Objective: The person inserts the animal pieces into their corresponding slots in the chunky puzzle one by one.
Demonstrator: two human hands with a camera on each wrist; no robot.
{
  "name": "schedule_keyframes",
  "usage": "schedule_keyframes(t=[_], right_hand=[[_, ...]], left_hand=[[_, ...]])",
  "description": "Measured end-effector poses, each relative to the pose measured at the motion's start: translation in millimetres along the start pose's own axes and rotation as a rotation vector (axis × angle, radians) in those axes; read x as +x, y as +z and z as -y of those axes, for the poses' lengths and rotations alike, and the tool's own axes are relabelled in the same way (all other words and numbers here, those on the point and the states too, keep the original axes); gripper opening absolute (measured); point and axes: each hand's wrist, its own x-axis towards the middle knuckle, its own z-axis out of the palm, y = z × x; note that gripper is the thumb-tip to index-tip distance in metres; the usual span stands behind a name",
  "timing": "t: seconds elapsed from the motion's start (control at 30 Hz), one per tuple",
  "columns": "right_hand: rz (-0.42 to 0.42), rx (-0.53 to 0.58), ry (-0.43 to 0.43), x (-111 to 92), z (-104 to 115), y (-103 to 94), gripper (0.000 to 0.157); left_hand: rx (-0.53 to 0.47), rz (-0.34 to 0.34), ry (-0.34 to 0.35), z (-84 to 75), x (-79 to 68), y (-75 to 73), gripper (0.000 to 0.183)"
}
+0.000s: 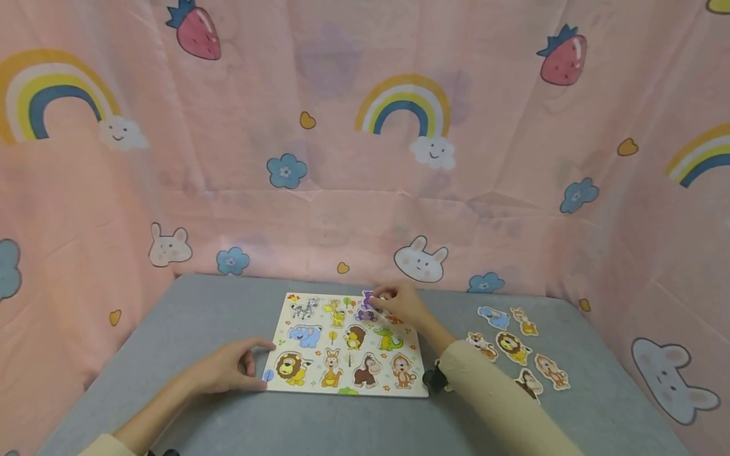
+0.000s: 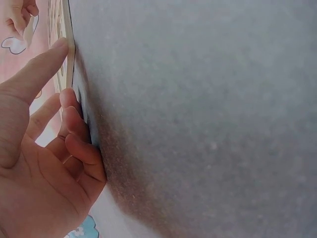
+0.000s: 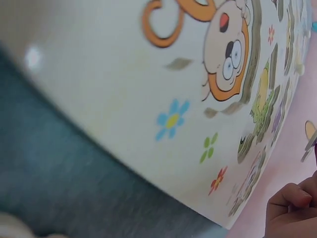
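A wooden animal puzzle board [image 1: 316, 388] lies flat on the grey table, with animal pictures in its recesses. My right hand [image 1: 403, 305] pinches a purple animal puzzle piece [image 1: 367, 299] at the board's back, just above the purple animal picture [image 1: 366, 315]. In the right wrist view the fingers [image 3: 292, 201] are at the right edge, and the piece is mostly cut off. My left hand [image 1: 228, 367] rests beside the board's left edge, thumb and forefinger touching it. In the left wrist view the thumb [image 2: 37, 72] lies straight against the board's edge; the other fingers are loosely bent.
Several loose animal pieces lie on the table to the right, among them an elephant [image 1: 493, 317], a lion [image 1: 512, 348], a kangaroo [image 1: 523, 322] and a monkey [image 1: 552, 371]. A horse-like brown piece [image 1: 529, 385] is partly behind my right sleeve. A pink printed curtain [image 1: 342, 221] surrounds the table.
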Motion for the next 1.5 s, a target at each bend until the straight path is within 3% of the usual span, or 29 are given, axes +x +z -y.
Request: schedule_keyframes(t=[0.4,0.8,1.2,1.5], right_hand=[[-0.071,0.023,0.069,9,-5,5.2,0.008],[0.003,-0.008,0.095,12,-10,15.4,0.008],[-0.005,0.023,0.172,9,-11,18.0,0.006],[-0.055,0.112,0.249,7,-9,20.0,0.007]], left_hand=[[-0.001,0.004,-0.005,0.0,-0.5,0.0,0.067],[-0.001,0.002,0.001,-0.1,0.0,0.5,0.067],[0.004,0.004,-0.001,0.2,-0.2,0.8,0.067],[0.019,0.006,0.006,-1.0,-0.5,0.4,0.066]])
